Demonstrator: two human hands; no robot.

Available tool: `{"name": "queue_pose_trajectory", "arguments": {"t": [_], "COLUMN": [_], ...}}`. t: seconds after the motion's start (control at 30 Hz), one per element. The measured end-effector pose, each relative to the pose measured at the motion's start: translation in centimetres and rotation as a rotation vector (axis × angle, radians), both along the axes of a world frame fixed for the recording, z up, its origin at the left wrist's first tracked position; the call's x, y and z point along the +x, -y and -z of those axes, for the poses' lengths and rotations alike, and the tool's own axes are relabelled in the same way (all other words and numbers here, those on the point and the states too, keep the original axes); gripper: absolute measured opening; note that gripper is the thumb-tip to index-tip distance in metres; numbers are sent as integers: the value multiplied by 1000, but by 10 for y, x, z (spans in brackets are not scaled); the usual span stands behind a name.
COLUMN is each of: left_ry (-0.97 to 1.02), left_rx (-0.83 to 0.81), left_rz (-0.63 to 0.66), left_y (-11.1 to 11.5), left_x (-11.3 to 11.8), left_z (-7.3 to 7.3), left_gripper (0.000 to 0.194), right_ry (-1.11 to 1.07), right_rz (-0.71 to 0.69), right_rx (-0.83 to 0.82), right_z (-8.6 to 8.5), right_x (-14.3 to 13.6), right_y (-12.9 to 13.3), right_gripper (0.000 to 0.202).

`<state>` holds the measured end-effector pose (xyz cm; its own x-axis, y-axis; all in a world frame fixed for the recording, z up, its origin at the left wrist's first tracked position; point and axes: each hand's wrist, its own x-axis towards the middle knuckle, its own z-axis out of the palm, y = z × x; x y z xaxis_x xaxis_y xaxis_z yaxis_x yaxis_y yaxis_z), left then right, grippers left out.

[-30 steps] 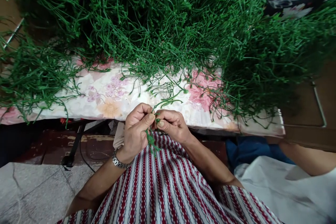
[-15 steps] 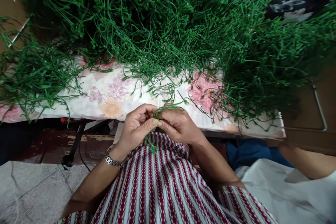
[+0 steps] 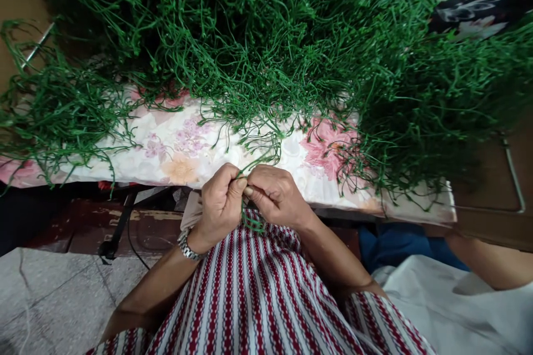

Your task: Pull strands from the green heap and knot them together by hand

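Centrally: one small cluster of green stems (image 3: 252, 165), held between both hands beside the near edge of the floral cloth (image 3: 183, 147), above the striped garment (image 3: 250, 288). Upper ends: slanting up to the right, over the cloth. Lower ends: hanging in loose loops beneath the hands.

Left hand (image 3: 220, 194): thumb and bent forefinger pinching the stems, remaining fingers curled. Right hand (image 3: 278, 194): thumb and forefinger pinching the same cluster, touching the left fingertips; exact point of contact hidden.

Handling, by judgement: very light; thin and pliant, with enough spring to keep a curve; possibly smooth and apt to slide. Material: cannot be told. Weakest part: probably the slender ends, easily bent. Best hold: fingertip pinch at mid-length, where the stems gather, ends left free.

Adjacent: large heap (image 3: 250, 22) of similar stems, beyond; smaller heap (image 3: 62, 105), left. Both tangled, so single pieces would likely snag.
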<state>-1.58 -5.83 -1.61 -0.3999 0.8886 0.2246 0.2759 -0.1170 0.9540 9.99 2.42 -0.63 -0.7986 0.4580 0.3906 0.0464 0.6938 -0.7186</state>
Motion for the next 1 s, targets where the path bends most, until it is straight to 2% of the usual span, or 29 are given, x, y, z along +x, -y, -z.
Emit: {"name": "queue_pose_trajectory", "arguments": {"t": [0.1,0.17,0.27,0.33,0.4,0.47,0.57,0.63,0.77,0.9,1.0], "left_ry": [-273,-374,-371,-253,-139,-54,-3,-36,-101,-53,145], "left_rx": [88,144,149,68,2,-26,-16,12,88,85,-1], "left_rz": [38,-3,-143,-162,-121,-91,-93,-101,-194,-274,-196], "left_y": [-4,-9,-13,-12,-11,-10,-12,-13,-15,-16,-17], "left_x": [-6,-12,-22,-28,-30,-29,-21,-14,-4,1,2], "left_z": [9,13,11,4,-3,-6,-2,2,8,9,6], "left_gripper": [11,14,16,11,9,12,12,11,13,13,16], "right_ry": [88,151,221,212,177,159,149,111,-17,-54,-50], "right_rz": [43,25,-59,2,103,126,72,25,-36,-63,-108], "right_rx": [102,148,211,191,94,-47,-293,-462,-752,-831,-856], "right_z": [-3,-7,-14,-19,-22,-23,-17,-8,6,10,11], "right_x": [1,2,8,14,19,20,13,6,-4,-3,0], "right_y": [2,5,5,-1,-9,-14,-9,0,16,19,17], "right_gripper": [22,18,15,15,13,13,18,21,26,36,32]}}
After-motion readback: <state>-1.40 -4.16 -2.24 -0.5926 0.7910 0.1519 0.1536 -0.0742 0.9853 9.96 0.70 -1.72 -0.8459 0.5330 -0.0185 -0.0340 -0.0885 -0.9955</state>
